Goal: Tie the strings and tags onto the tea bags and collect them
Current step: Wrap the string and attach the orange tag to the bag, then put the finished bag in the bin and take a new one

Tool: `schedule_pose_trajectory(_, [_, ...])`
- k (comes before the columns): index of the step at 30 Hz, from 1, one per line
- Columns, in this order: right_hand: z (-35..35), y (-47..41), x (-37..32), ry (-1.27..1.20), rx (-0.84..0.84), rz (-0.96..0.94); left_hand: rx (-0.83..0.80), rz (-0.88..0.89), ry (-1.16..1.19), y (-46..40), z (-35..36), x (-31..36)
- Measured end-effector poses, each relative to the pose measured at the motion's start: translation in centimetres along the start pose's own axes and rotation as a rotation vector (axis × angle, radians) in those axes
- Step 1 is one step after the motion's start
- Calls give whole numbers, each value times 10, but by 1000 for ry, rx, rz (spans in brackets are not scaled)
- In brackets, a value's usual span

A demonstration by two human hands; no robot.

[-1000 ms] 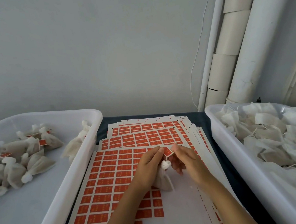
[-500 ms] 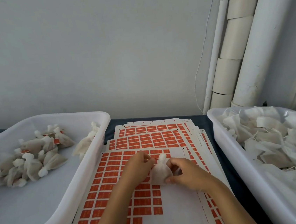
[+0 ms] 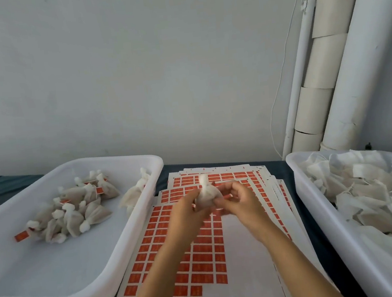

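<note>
Both hands clamped on one tea bag (image 3: 206, 197), held up over the label sheets (image 3: 201, 256), mid-frame. Left hand (image 3: 184, 210) gripping bag's left side, fingers curled round it. Right hand (image 3: 240, 198) pinching right side; small red tag (image 3: 227, 196) poking out between its fingers. Bag neck gathered, tuft pointing up. String not resolvable, motion blur across both hands and bag.

Around:
- Left: white tray (image 3: 116, 231) on dark tabletop (image 3: 286, 170), holding pile of tied bags (image 3: 75, 209), several with red tags showing. One more tied bag (image 3: 135, 191) leaning against tray's right inner wall, apart from pile.
- Centre: stack of label sheets fanned out, red rectangles in grid; top sheet partly stripped, bare white area on near right side under the forearms.
- Right: second white tray (image 3: 317, 208) heaped with flat untied bags (image 3: 376, 190), loose strings visible among them.
- Behind: plain wall, white pipes (image 3: 350, 59) in right corner, thin cable (image 3: 280, 86) running down beside them.

In the way / cut off:
- Hands and bag covering part of the upper sheets.
- Forearms covering lower sheet area.
- Right tray cut by frame edge, near end out of view.
- Left tray's left end cut off.
- Print on tags too small to read.
- Small pale plate on wall at far left, unclear what.
</note>
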State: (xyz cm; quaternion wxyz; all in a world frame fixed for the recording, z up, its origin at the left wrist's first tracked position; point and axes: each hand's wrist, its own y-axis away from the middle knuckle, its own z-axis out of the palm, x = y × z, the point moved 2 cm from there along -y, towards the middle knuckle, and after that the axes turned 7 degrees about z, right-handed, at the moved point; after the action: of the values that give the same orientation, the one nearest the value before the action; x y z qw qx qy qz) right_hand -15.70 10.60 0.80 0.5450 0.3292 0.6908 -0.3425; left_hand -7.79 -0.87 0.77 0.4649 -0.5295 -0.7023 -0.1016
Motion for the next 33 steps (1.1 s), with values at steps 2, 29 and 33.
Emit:
schedule_pose_trajectory(2, [15,-10,-18,-54,62,-23,175,-25,6,-8,-16,6])
schedule_pose_trajectory(29, [41,-39,-74,-32,36,42,292,-212,-270,-35,-54,31])
schedule_pose_trajectory(33, [-15,-32,-75,-16,182,91,147,-170,-193,-40,-16,51])
